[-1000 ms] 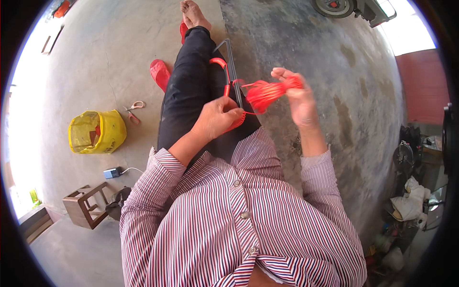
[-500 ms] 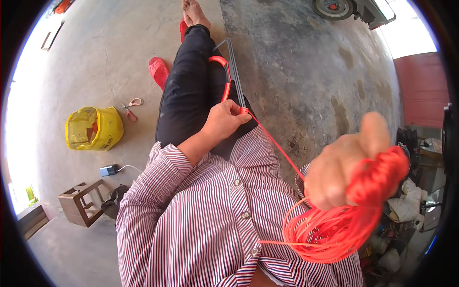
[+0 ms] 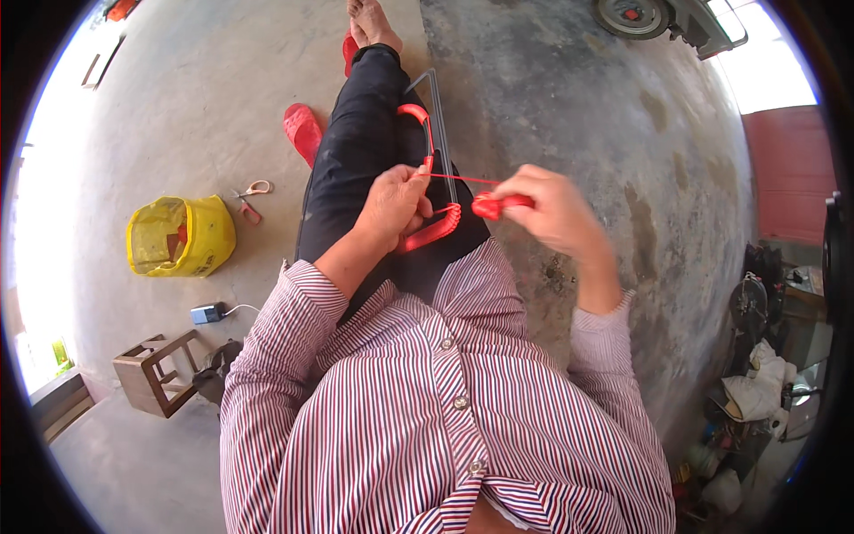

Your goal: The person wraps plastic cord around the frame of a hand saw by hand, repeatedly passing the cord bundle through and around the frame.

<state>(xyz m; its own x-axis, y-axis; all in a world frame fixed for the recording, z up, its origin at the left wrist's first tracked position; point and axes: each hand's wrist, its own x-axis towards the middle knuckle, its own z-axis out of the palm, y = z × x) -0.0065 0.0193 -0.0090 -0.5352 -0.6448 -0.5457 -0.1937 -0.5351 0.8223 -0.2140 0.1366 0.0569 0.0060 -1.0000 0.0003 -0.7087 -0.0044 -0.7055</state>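
A grey metal frame (image 3: 444, 129) lies along my thighs, with a curved piece joined to it whose ends are wrapped in red cord (image 3: 432, 230). My left hand (image 3: 391, 209) is closed on this curved piece, its thumb at the upper wrapping; the other fingertips are partly hidden. From that thumb a taut strand of red cord (image 3: 464, 179) runs across the frame to my right hand (image 3: 553, 214). The right hand, slightly blurred, is closed on a bundle of red cord (image 3: 487, 206) just right of the frame. The rest of the bundle is hidden.
On the floor at left are a yellow bag (image 3: 213, 233), scissors (image 3: 252, 203), a small blue box-shaped device (image 3: 208, 313) with a white cable, and a wooden stool (image 3: 151, 378). A red slipper (image 3: 303, 133) lies beside my leg. A vehicle wheel (image 3: 632, 15) stands far right, assorted clutter (image 3: 756, 387) nearer.
My right hand has swung from the near right in to the frame, bringing the cord bundle along. The left thumb has shifted up from the lower wrapping; the strand now crosses the frame.
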